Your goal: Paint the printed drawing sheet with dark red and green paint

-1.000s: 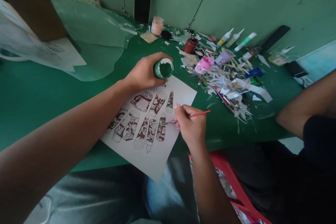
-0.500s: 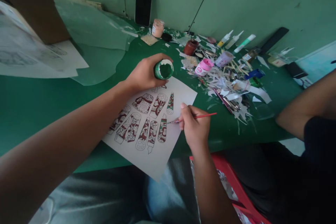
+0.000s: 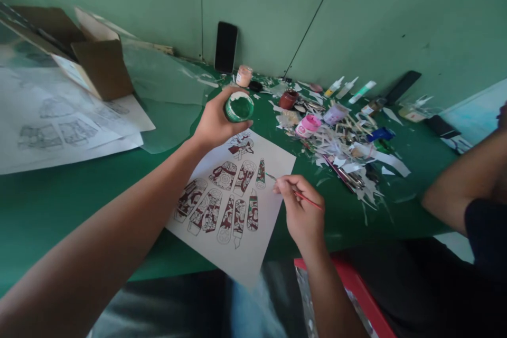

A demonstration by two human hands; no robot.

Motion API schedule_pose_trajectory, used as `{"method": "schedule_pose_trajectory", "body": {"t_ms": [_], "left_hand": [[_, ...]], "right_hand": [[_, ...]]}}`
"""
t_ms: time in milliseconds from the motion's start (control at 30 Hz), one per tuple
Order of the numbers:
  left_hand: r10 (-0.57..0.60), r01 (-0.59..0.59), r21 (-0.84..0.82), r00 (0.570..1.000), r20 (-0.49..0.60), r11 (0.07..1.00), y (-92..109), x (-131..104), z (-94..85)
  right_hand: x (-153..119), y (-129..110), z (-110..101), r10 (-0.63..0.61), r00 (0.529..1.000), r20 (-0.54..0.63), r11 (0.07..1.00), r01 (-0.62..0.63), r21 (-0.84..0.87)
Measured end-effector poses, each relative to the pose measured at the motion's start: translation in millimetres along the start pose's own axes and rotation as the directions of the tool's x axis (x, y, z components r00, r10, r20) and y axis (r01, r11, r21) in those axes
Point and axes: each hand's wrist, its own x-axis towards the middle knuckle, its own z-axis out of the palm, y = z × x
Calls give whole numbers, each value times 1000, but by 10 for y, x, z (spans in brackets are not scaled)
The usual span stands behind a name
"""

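My left hand [image 3: 217, 119] is wrapped round an open jar of green paint [image 3: 240, 108] above the top edge of a white sheet [image 3: 229, 259]. The sheet carries several printed shapes, partly coloured dark red, a few with green. Between the fingers of my right hand [image 3: 303, 206] is a thin red paintbrush [image 3: 304, 199]. Its tip points up and left, close to the narrow red and green shape [image 3: 260, 173] at the sheet's right; whether it touches the paper is unclear.
Pink [image 3: 308, 126], lilac and dark red jars stand among paper scraps [image 3: 340, 153] at the right. A phone [image 3: 226, 47] leans on the wall. At the left are a cardboard box [image 3: 103, 68] and printed sheets [image 3: 71, 142]. A person's arm [image 3: 463, 185] is at the far right.
The view has tilted up. My right hand has moved up the sheet with the brush, whose tip now points more upward. The jar stays in my left hand, shifted slightly left.
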Motion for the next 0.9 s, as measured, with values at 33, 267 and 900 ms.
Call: {"method": "schedule_pose_trajectory", "body": {"t_ms": [33, 267, 900], "left_hand": [[-3, 3, 2, 999, -35, 1000, -19, 25, -42], [-80, 77, -24, 982, -171, 997, -211, 63, -151], [-12, 8, 97, 999, 43, 995, -147, -112, 102]], "right_hand": [[73, 22, 20, 16, 999, 29, 1000, -16, 27], [609, 136, 260, 101, 990, 102, 963, -123, 240], [232, -80, 247, 145, 980, 134, 977, -163, 140]]}}
